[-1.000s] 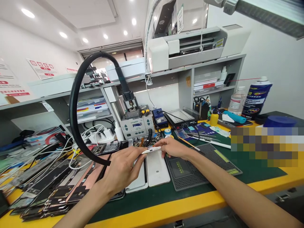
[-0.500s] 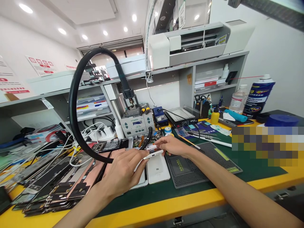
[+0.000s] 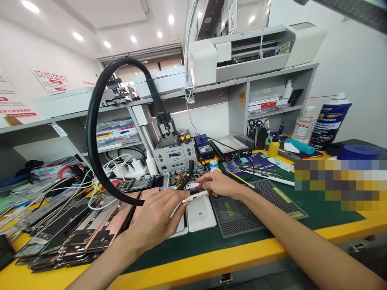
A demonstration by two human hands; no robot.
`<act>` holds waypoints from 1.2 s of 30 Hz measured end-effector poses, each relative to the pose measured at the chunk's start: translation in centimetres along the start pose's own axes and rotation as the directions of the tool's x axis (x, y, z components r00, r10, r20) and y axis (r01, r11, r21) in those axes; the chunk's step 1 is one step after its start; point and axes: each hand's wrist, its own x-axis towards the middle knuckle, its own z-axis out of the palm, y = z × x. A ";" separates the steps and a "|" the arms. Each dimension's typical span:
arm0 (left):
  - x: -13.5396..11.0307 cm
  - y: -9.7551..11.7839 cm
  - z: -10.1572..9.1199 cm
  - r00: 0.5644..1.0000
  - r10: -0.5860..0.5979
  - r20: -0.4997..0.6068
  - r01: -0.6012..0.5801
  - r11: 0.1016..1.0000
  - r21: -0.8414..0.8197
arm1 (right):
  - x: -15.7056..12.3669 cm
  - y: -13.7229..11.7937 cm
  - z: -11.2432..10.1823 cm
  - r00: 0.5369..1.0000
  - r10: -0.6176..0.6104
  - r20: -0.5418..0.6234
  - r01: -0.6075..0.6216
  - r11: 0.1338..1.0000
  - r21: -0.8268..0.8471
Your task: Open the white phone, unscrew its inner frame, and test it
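Held just above the bench is a white phone (image 3: 195, 196), its bottom edge with the port and speaker holes facing me. My left hand (image 3: 165, 209) is closed on its left side, thumb below and fingers above. At the far right side, my right hand (image 3: 219, 184) has its bent fingers closed on the phone; the fingertips are partly hidden. A strip of dark surface shows on the phone's upper face. Beneath it, another white phone (image 3: 201, 215) lies back up on the green mat (image 3: 187, 251).
Stacked phone screens (image 3: 75, 237) fill the left side. A black hose (image 3: 92, 133) arches from the hot air station (image 3: 173, 157) down by my left hand. A perforated grey pad (image 3: 256, 209) and a white stick (image 3: 276, 178) lie right; a spray can (image 3: 331, 121) stands behind.
The phone has tipped slightly, so more of its dark upper face shows. Both hands keep nearly the same place and grip.
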 end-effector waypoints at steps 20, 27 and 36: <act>0.0 -0.9 0.1 0.988 -0.151 0.011 0.151 0.985 -0.081 | 0.0 -0.3 -0.5 0.992 0.086 -0.096 -0.076 0.992 0.103; -0.3 -1.2 0.6 0.955 -0.270 -0.125 0.262 0.962 -0.078 | -0.3 -0.7 -1.5 0.977 0.143 -0.160 -0.123 0.984 0.132; 0.0 -0.7 -2.1 0.953 -0.029 -0.302 0.074 0.987 0.140 | -0.4 -0.9 -1.3 0.980 0.159 -0.117 -0.142 0.979 0.145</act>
